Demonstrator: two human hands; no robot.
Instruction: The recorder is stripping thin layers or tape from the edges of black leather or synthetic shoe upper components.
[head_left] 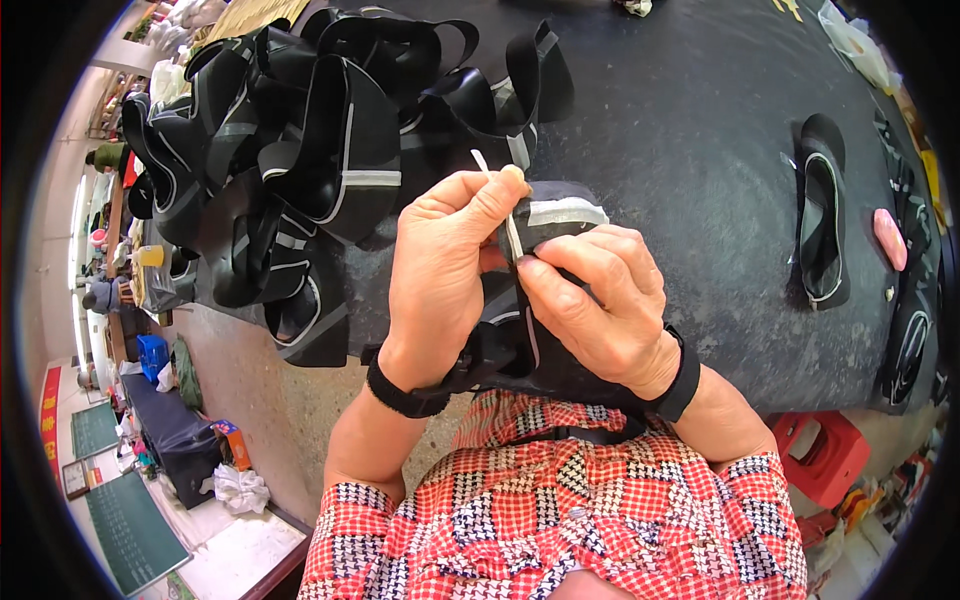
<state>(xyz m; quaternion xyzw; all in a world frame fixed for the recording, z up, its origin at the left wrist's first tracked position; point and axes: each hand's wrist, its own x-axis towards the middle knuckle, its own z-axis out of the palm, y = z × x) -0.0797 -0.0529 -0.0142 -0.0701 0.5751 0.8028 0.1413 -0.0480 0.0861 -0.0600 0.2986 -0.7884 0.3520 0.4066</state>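
Observation:
A black shoe upper (560,192) with a pale band across it is held up between my two hands, over the near edge of the table. My left hand (440,265) is closed, thumb and forefinger pinching a narrow white strip (514,238) at the upper's edge; the strip's loose end sticks up past the fingertips. Closed on the upper's edge, my right hand (605,295) presses its thumb and forefinger beside the lower part of the strip. Part of the upper is hidden behind the fingers and hangs down below them.
Many similar black uppers (370,140) with pale bands lie heaped at the left of the dark table (700,110). A single upper (822,225) lies at the right, near a pink object (889,240). A red stool (820,460) stands below the table's right edge.

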